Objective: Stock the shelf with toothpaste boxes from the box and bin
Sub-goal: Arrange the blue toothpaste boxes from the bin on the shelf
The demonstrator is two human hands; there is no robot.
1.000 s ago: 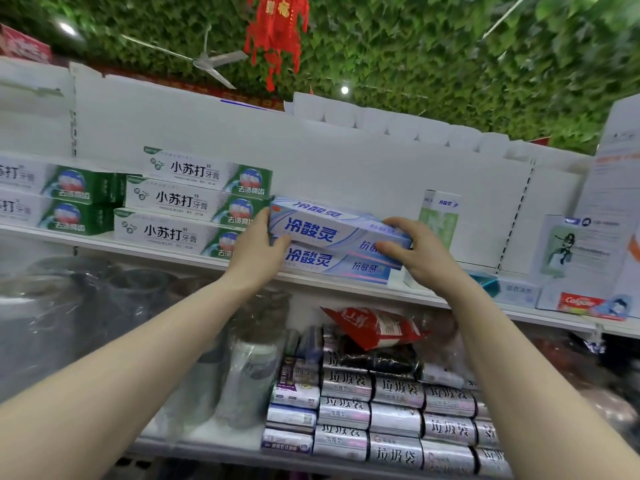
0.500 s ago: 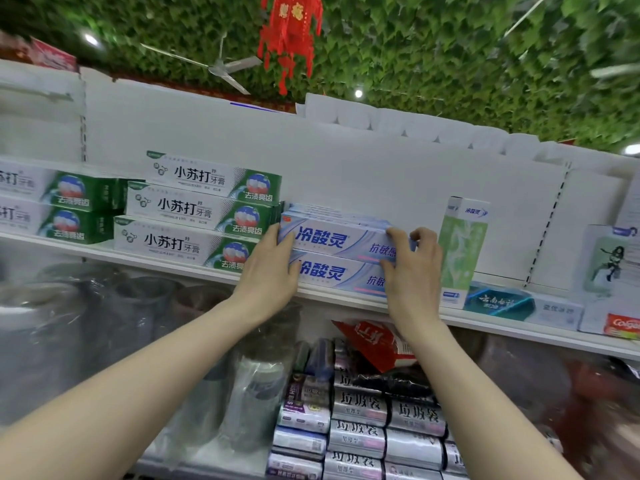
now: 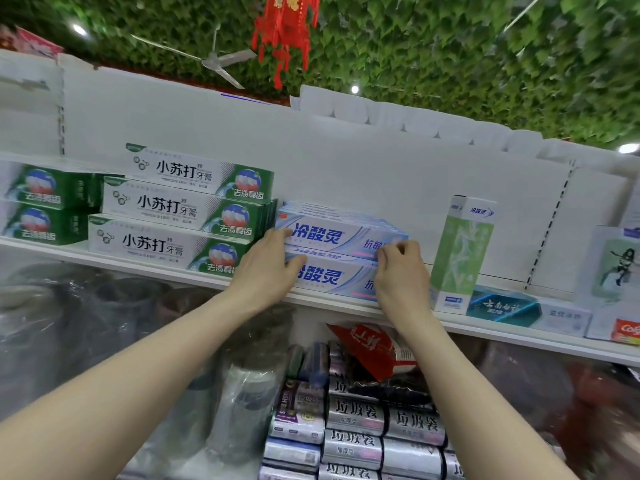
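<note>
Two pale blue toothpaste boxes lie stacked on the white shelf (image 3: 138, 268), the upper box (image 3: 329, 233) on the lower box (image 3: 332, 277). My left hand (image 3: 266, 268) touches their left ends, with the thumb on the upper box and the fingers on the lower one. My right hand (image 3: 401, 275) is at their right ends, fingers curled against the upper box's front and hiding part of both boxes. The source box and bin are out of view.
A stack of green-and-white toothpaste boxes (image 3: 166, 216) sits directly left of the blue pair. An upright green box (image 3: 460, 251), a flat teal box (image 3: 498, 306) and a red Colgate box (image 3: 627, 330) stand to the right. Silver bag rolls (image 3: 356, 414) and a red packet (image 3: 374, 348) fill the shelf below.
The upper blue box went from tilted in both hands to lying flat on the lower one. My right hand's fingers have curled in at the right end.
</note>
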